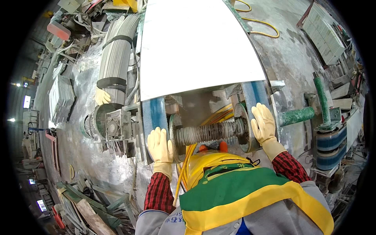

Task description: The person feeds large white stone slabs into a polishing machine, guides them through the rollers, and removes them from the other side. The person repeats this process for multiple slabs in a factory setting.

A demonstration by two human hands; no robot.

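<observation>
Both my hands wear pale yellow rubber gloves and lie flat with fingers stretched forward. My left hand (159,147) rests at the near end of the left blue conveyor belt (154,113). On the right, my right hand (264,124) lies on the near end of the other blue belt (256,92). Neither hand holds anything. A large white slab (199,47) spans both belts ahead of my fingertips, apart from them. Between the belts, a ribbed roller shaft (209,132) runs across in front of my body.
Left of the conveyor stand a motor with gearbox (114,127) and a long ribbed grey bundle (114,58), beside a loose pale glove (102,96). A green roller (297,116) juts out at right. Yellow hoses (188,154) run underneath. Slab stacks (323,37) stand farther off.
</observation>
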